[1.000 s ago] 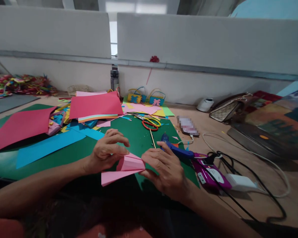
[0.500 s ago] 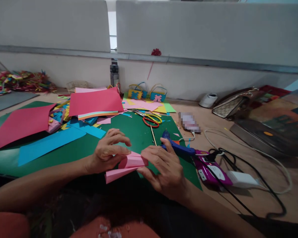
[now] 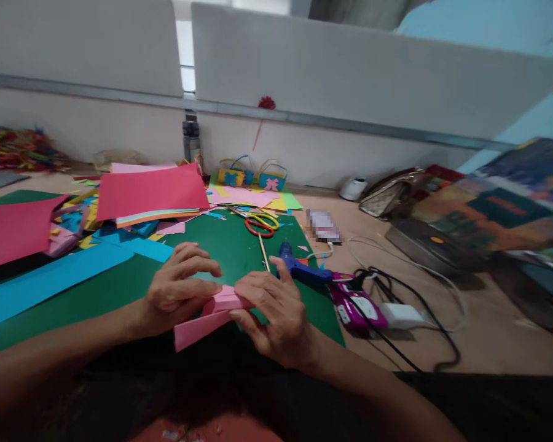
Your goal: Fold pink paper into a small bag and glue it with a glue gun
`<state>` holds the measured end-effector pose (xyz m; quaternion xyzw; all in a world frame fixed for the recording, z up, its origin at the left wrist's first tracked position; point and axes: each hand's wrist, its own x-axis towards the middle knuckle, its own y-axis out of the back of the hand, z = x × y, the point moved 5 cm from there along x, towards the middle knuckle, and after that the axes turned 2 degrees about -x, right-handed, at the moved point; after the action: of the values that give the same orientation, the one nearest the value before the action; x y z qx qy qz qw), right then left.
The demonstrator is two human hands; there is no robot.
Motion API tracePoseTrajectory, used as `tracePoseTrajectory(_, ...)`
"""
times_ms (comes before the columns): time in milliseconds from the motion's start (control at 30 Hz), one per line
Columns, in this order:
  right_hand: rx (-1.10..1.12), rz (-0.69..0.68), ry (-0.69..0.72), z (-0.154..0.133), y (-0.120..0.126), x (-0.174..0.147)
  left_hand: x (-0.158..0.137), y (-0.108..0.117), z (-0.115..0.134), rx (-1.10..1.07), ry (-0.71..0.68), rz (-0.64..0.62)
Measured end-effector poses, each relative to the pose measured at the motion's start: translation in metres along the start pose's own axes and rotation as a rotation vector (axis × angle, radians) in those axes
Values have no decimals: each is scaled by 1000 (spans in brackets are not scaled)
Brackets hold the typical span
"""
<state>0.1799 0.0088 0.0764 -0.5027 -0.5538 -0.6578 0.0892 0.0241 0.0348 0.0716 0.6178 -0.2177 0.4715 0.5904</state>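
A folded piece of pink paper is held between my two hands above the near edge of the green cutting mat. My left hand pinches its upper left part with thumb and fingers. At the right end, the fingers and thumb of my right hand close on the folded layers. One flap of the paper sticks out to the lower left. Just beyond my right hand lie a blue glue gun, a thin stick and scissors with red and yellow handles.
Red paper sheets, blue strips and scraps lie on the left. Small paper baskets stand at the back. To the right are a purple power strip, cables, a phone and a bag.
The view has swung to the right, so the table things sit further left. The pink paper's upper fold looks flatter between my hands; both keep their hold.
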Motion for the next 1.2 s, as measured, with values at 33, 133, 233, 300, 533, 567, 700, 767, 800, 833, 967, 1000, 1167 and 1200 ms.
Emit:
tracePoseTrajectory(33,-12,-8,14,0,2,-2,0,2,-1,17,17,-12)
tracePoseTrajectory(133,-115,-71,66,3,13,-12,0,9,-5,31,11,-16)
tracePoseTrajectory(233,-348,-141,25,22,37,-30,1,15,-6,20,-10,0)
tracePoseTrajectory(300,-533,-156,-58,41,59,-44,2,17,-5,32,-32,14)
tracePoseTrajectory(533,-777,-123,-129,71,111,-72,2,19,-6,84,-27,17)
tracePoseTrajectory(567,-757,-130,-124,71,109,-72,2,20,-6,98,-32,18)
tracePoseTrajectory(700,-765,-280,-57,76,75,-67,6,22,-7,142,-54,31)
tracePoseTrajectory(767,-854,-387,-48,84,55,-63,8,23,-6,176,-72,25)
tracePoseTrajectory(800,-905,-445,-60,89,46,-62,8,24,-4,204,-90,24)
tracePoseTrajectory(833,-946,-503,-78,93,39,-61,8,25,-3,244,-113,18)
tracePoseTrajectory(967,-1019,-695,-170,109,24,-60,2,28,7,424,-226,20)
tracePoseTrajectory(1000,-1025,-718,-191,112,23,-60,0,28,9,454,-241,15)
tracePoseTrajectory(1167,-1003,-736,-223,120,18,-59,-3,25,21,541,-378,60)
tracePoseTrajectory(1200,-1006,-721,-222,120,17,-58,-4,23,26,559,-436,71)
